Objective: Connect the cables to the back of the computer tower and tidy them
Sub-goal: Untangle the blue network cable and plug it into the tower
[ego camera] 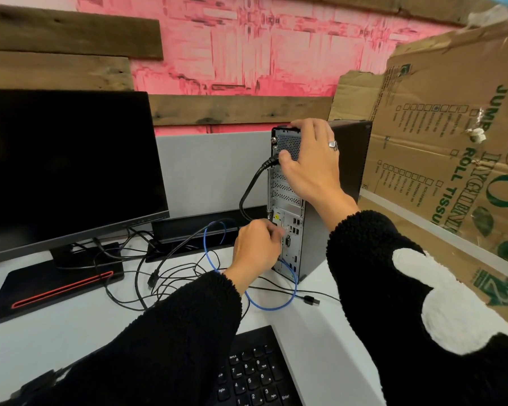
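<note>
Left hand [255, 247]: fingers pinched on a small plug at the tower's lower ports; the plug itself is mostly hidden.
Right hand [311, 159]: fingers spread over the top rear of the computer tower [294, 200], thumb beside the black power cable [252, 186], apparently steadying the case.
Tower: upright on the white desk [71, 332], back panel facing the camera.
Loose cables: blue cable [276, 306] and thin black cables [170, 273] lie tangled beside the tower.
Handling: cables likely limp and light; hold by the stiff plug, not the cord.
Unclear: which port is being used.
</note>
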Demonstrator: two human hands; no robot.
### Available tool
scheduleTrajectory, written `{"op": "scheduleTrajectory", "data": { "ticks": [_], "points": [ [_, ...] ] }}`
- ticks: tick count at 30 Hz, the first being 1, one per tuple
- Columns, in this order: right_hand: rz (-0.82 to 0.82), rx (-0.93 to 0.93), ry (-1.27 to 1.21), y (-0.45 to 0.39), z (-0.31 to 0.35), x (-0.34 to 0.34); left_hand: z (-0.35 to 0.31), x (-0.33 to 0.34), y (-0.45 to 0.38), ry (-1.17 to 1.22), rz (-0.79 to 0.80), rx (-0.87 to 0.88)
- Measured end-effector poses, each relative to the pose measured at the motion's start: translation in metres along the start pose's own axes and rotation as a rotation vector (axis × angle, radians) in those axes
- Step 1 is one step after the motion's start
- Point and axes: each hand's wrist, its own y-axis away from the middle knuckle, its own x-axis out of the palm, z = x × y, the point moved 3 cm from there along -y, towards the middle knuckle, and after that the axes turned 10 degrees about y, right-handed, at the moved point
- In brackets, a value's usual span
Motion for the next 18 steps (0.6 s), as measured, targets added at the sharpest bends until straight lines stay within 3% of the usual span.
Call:
{"op": "scheduleTrajectory", "data": {
  "ticks": [11, 18],
  "points": [
    [-0.014, 0.034, -0.039, -0.002, 0.0, 0.002, -0.013, 0.008, 0.014, -0.272, -0.116, 0.217],
    [-0.024, 0.085, -0.093, -0.005, 0.002, 0.002, -0.013, 0.006, 0.003, -0.29, -0.062, 0.189]
  ]
}}
